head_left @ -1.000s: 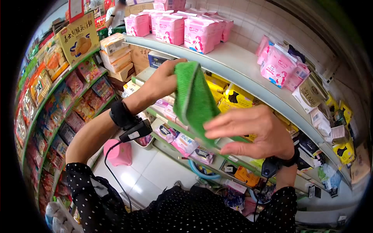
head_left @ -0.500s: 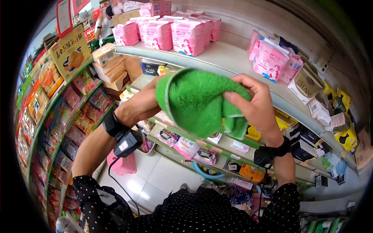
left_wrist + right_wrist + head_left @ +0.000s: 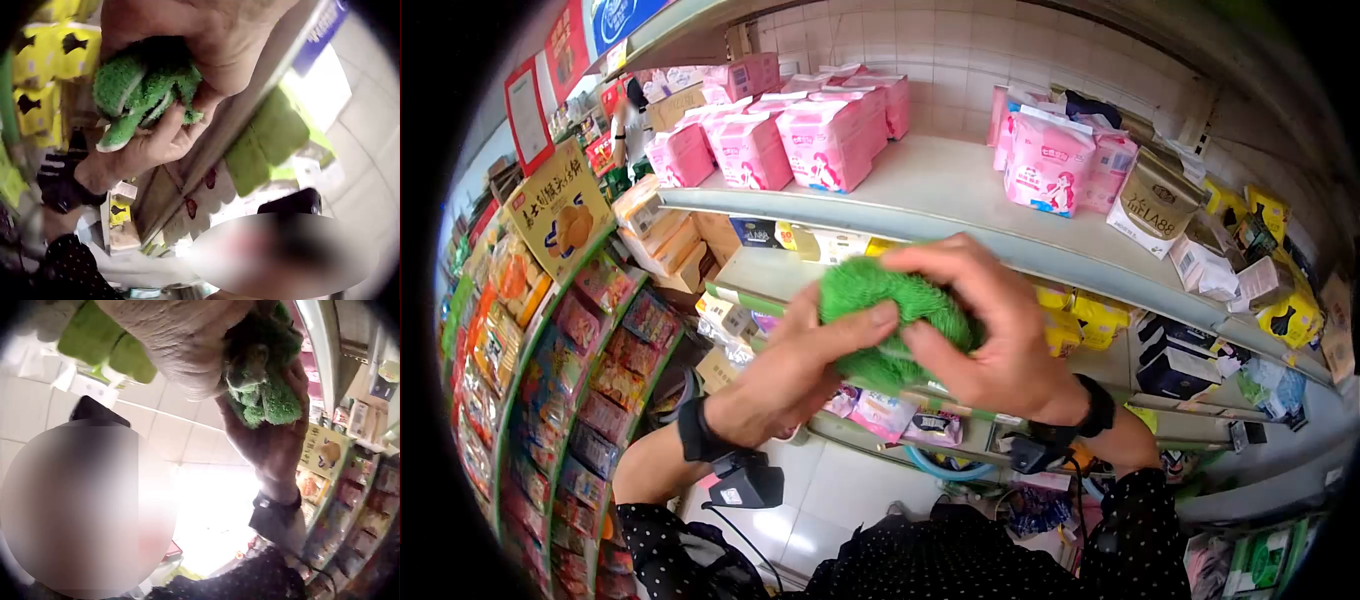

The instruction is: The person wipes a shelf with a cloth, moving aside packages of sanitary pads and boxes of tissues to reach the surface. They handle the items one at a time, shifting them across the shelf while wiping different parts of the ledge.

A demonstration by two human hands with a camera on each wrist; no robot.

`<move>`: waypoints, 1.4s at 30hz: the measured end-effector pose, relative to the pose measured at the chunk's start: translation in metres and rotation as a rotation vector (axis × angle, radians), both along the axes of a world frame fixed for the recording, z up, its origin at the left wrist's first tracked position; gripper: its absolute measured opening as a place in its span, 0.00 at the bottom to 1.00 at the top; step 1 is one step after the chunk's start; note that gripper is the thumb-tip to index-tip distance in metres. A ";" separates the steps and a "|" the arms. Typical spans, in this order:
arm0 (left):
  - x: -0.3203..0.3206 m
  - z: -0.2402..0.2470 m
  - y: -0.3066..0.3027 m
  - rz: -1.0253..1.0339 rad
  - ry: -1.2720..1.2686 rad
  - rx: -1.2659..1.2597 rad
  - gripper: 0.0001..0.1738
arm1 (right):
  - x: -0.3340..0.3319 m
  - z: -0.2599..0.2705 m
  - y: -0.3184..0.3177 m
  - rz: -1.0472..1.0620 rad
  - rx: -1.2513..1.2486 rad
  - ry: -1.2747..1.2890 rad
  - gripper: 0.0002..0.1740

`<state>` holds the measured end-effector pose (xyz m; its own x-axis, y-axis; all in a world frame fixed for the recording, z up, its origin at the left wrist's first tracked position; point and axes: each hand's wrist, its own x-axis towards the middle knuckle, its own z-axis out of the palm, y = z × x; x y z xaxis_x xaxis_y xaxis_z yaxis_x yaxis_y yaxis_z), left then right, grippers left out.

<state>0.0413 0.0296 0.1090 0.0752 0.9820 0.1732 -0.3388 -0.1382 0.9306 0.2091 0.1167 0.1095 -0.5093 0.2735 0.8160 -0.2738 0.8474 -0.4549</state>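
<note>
A fuzzy green cloth [image 3: 890,305] with a pale edge is bunched into a thick wad in front of the upper shelf's [image 3: 960,185] front edge. The left hand [image 3: 785,375] grips its left side, thumb across the front; the right hand [image 3: 1005,335] has its fingers clamped over the right side. Pink packages [image 3: 830,140] stand toward the shelf's left end.

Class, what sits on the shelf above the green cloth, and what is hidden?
The shelf holds two groups of pink packs and, further right, a gold box, among other items. Front packs cover whatever is directly behind.
</note>
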 end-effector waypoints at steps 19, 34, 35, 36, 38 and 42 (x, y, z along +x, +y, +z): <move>0.004 0.073 0.206 -0.321 1.728 -0.048 0.28 | 0.100 -0.011 0.095 -0.685 0.349 -0.590 0.24; -0.041 0.043 0.434 -0.295 2.028 0.154 0.24 | 0.095 -0.012 0.098 -0.709 0.406 -0.607 0.34; -0.054 0.029 0.467 -0.295 1.997 0.223 0.27 | 0.095 -0.012 0.098 -0.711 0.403 -0.600 0.34; -0.067 0.019 0.492 -0.300 1.981 0.344 0.28 | 0.094 -0.012 0.098 -0.712 0.399 -0.597 0.34; -0.073 0.008 0.510 -0.286 1.969 0.471 0.29 | 0.098 -0.014 0.099 -0.726 0.401 -0.594 0.33; -0.030 0.041 0.419 -0.149 2.157 0.173 0.28 | 0.096 -0.018 0.099 -0.731 0.435 -0.587 0.33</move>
<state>0.0110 0.4490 0.1498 0.2769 0.9401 -0.1987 0.9193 -0.3194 -0.2300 0.3056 0.2158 0.0915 -0.6870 0.4175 0.5947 0.5406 0.8405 0.0346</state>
